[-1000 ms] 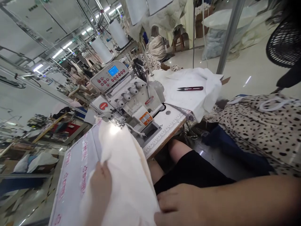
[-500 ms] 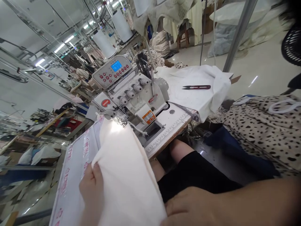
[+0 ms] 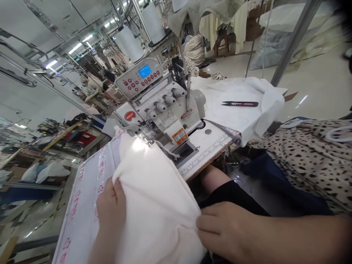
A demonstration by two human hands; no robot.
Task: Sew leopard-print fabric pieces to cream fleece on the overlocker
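A cream-white piece of fabric [image 3: 156, 187] stretches from the lit needle area of an overlock sewing machine [image 3: 162, 113] toward me. My left hand [image 3: 112, 200] pinches its left edge, closed on a fold of the cloth. Lower right, my right hand [image 3: 222, 227] grips the fabric's right edge with fingers curled, and small creases run from there across the cloth. The fabric's far end lies under the presser foot [image 3: 148, 142], where the lamp glares. What is beneath the cloth is hidden.
Thread snips [image 3: 239, 104] lie on white cloth [image 3: 214, 90] right of the machine. A control panel [image 3: 139, 77] with a blue screen tops the machine. Spotted fabric [image 3: 316, 154] is heaped at the right. The table extension [image 3: 88, 183] has pink-printed film.
My right hand has moved up along the fabric's right edge and shows more fully, and creases have appeared beside it. The view has shifted slightly, while my left hand keeps its hold.
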